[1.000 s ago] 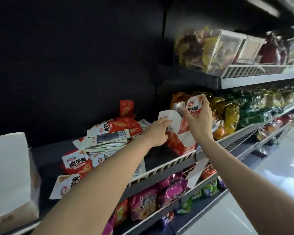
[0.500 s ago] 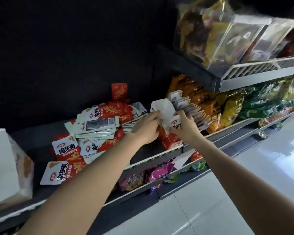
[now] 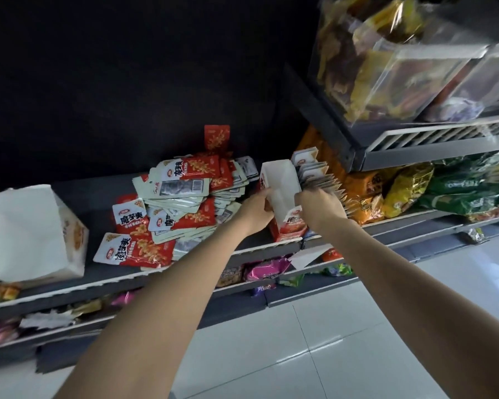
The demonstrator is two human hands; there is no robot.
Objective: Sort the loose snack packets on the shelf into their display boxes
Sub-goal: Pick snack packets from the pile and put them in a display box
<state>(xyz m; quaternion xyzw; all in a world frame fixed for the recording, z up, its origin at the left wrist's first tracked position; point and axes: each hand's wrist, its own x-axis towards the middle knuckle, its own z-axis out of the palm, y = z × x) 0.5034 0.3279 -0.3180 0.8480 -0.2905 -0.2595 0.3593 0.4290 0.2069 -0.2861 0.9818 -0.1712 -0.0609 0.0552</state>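
Fingers of your left hand (image 3: 258, 208) curl around the left edge of the red-and-white display box (image 3: 283, 203), which stands on the shelf (image 3: 98, 279) near its front rail. Your right hand (image 3: 319, 204) closes on the row of packets (image 3: 317, 180) fanned out on the box's right; its fingertips are hidden among them. Loose snack packets (image 3: 173, 205) lie heaped to the left. Bins overhead are blurred.

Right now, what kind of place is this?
Most likely a small shop's snack aisle: tiered metal shelves stocked with bagged snacks, a pile of loose red-and-white packets beside a display box, and a glossy tiled floor.
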